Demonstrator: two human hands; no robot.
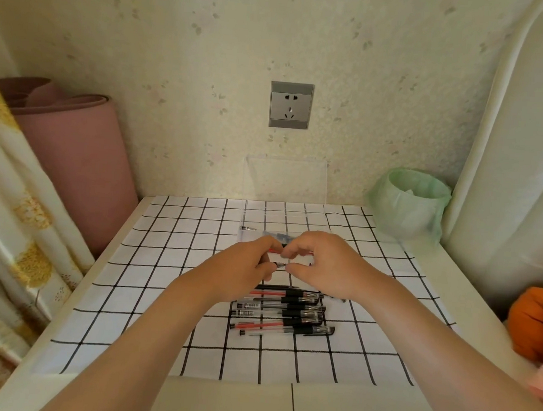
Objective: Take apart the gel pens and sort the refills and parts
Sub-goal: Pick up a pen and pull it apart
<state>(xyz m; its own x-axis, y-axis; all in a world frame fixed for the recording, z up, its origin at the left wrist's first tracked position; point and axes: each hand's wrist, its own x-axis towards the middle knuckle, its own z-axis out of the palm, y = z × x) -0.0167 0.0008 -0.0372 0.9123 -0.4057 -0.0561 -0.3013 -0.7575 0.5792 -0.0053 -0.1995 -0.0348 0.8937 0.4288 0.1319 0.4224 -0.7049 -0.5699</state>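
Unscrewing step, seemingly: left grip (247, 267) and right grip (320, 268) both pinched on one pen (281, 264), over table (165, 262) centre, just beyond pile (282, 314). Next, probably: twisting it apart, sorting pieces toward box (281, 225) at far edge.

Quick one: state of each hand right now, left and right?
Left hand: fingers curled round a gel pen.
Right hand: pinches the tip end of the same pen.
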